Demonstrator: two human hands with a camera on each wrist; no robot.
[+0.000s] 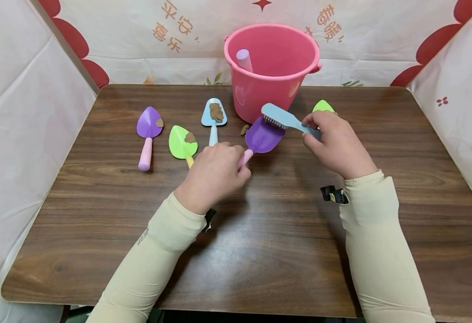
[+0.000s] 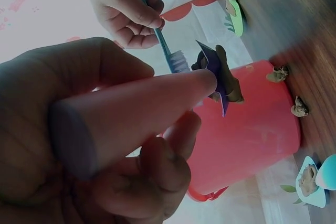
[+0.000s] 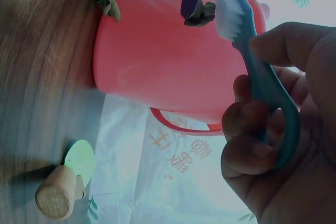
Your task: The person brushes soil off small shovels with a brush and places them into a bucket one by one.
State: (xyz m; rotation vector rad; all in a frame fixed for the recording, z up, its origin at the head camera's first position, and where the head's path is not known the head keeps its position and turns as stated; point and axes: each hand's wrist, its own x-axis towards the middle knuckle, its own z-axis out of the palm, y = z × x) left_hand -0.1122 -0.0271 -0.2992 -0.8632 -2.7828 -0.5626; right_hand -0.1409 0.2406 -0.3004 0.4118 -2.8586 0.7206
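Note:
My left hand (image 1: 216, 176) grips the pink handle (image 2: 136, 114) of a toy shovel, holding its purple blade (image 1: 265, 140) up in front of the pink bucket (image 1: 256, 96). Brown clay (image 2: 229, 80) clings to that blade in the left wrist view. In my right hand (image 1: 338, 143) is a light blue brush (image 1: 288, 119) with white bristles (image 3: 229, 14), thumb and fingers around its looped handle. The bristles face the blade, overlapping its upper edge in the head view and close to a dark clay lump (image 3: 200, 13) in the right wrist view.
Left of the bucket lie a second purple shovel (image 1: 149, 123), a green shovel (image 1: 178, 141) and a blue shovel (image 1: 207, 117), each with clay. Another green shovel (image 1: 322, 106) is behind my right hand. Clay bits (image 1: 244, 130) lie by the bucket, which holds a lilac handle (image 1: 244, 59).

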